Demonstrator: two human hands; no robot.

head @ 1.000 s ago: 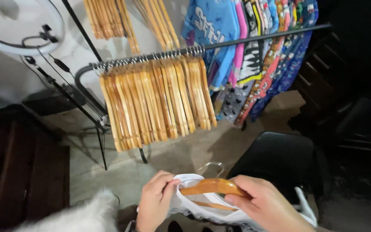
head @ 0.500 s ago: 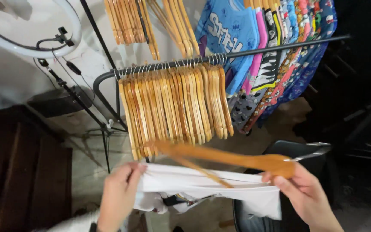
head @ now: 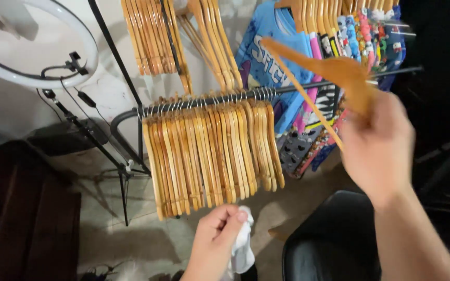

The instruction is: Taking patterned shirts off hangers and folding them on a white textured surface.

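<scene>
A black garment rail (head: 287, 89) crosses the scene, its left stretch packed with empty wooden hangers (head: 212, 156) and its right end hung with brightly printed children's shirts (head: 313, 62); a second bunch of bare hangers (head: 178, 36) hangs higher up. At left stands a ring light (head: 37, 47) on a thin black tripod (head: 105, 151), and a dark chair (head: 329, 244) sits low at right. The right hand (head: 378, 151) is raised toward the rail, closed around one end of a wooden hanger (head: 329, 67), which tilts up and to the left with its crossbar slanting below; motion blur hides the hook. The hanger looks rigid and light, with a smooth finish that could slip, so the shoulder arm near the neck seems the firmest place to hold it. Lower down, the left hand (head: 217, 239) pinches a bunched white garment (head: 243, 247) between thumb and fingers, and the cloth hangs limp: soft, light and shapeless, it is likely best taken at the collar or shoulders
</scene>
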